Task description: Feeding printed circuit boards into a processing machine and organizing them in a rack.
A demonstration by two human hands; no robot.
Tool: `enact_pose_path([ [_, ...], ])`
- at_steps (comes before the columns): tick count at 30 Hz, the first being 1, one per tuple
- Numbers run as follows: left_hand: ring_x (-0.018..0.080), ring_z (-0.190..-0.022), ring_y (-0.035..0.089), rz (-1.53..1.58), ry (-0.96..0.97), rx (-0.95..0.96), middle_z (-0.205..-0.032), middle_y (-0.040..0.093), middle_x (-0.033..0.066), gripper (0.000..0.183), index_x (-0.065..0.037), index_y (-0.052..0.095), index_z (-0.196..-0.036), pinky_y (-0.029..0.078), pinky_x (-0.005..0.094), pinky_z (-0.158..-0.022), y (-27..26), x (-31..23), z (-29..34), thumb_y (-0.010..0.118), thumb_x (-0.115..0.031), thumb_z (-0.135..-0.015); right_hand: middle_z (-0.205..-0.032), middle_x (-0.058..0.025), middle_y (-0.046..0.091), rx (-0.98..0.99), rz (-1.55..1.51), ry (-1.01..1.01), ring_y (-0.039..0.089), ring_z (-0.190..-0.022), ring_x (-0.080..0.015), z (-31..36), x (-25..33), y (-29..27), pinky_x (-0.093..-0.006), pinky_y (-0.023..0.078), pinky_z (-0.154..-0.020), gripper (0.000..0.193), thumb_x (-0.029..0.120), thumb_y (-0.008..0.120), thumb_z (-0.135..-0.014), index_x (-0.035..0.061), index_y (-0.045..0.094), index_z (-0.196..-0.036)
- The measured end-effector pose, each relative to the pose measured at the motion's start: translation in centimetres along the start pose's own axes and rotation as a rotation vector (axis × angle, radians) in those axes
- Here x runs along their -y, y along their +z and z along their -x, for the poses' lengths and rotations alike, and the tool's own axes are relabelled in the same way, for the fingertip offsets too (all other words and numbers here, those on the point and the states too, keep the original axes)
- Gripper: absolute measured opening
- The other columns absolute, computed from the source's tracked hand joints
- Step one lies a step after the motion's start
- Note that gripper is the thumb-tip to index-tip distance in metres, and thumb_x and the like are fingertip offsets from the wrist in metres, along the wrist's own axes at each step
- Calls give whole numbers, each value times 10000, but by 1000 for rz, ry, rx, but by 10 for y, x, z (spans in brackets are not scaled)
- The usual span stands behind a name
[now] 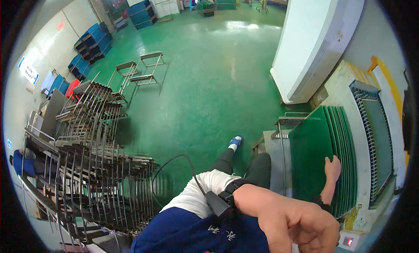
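A row of upright green panels (345, 148) stands in a rack at the right, set close together. My right hand (333, 168) is at the edge of the nearest green panel (310, 143), its thumb on the face and its fingers behind the edge. My left hand (301, 227) is in front of my body at the lower right, nearer than the panels. Its fingers are curled and partly cut off by the lower edge of the picture; whatever is inside them, if anything, is hidden. A black strap with a small box (218, 203) sits at my left wrist.
Many metal rack frames (96, 178) crowd the left side, and two more frames (144, 78) stand on the green floor (205, 87). A tall white cabinet (312, 39) and a machine with spring-like coils (371, 139) are at the right. Another person (26, 162) is at far left.
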State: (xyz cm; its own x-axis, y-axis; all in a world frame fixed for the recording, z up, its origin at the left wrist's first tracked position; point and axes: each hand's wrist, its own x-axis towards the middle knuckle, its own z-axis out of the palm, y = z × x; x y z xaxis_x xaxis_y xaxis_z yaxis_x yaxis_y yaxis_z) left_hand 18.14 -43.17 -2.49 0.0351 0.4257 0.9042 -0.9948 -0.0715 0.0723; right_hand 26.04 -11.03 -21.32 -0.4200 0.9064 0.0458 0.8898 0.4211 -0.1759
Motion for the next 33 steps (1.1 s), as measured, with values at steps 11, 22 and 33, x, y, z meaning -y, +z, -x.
enact_pose_path([
  [11,152,-773,561,-374,-153,122,-844,591,76,211,23,604,-905,438,281,-653,-37,-14,14,635,-185,-892,-1076,-210,623,-1,-21,-83,574,-1004,-390,-4,-6,3,-463,452,-842,429,347,577,-844,17,595,-1117],
  [22,99,-762,551,-993,-866,-1390,-812,584,4,164,-43,603,-869,455,258,-702,-129,-146,301,646,-202,-865,-1205,-200,587,66,23,15,551,-1115,-352,-12,-5,8,-428,432,-928,532,380,586,-854,17,551,-1240],
  [33,125,-663,590,-709,-632,-1913,-829,615,49,192,-33,574,-969,502,258,-607,-98,-167,460,621,-203,-891,-1125,-210,614,-28,71,-4,570,-1051,-367,-7,-4,18,-435,437,-894,479,358,580,-857,2,583,-1177],
])
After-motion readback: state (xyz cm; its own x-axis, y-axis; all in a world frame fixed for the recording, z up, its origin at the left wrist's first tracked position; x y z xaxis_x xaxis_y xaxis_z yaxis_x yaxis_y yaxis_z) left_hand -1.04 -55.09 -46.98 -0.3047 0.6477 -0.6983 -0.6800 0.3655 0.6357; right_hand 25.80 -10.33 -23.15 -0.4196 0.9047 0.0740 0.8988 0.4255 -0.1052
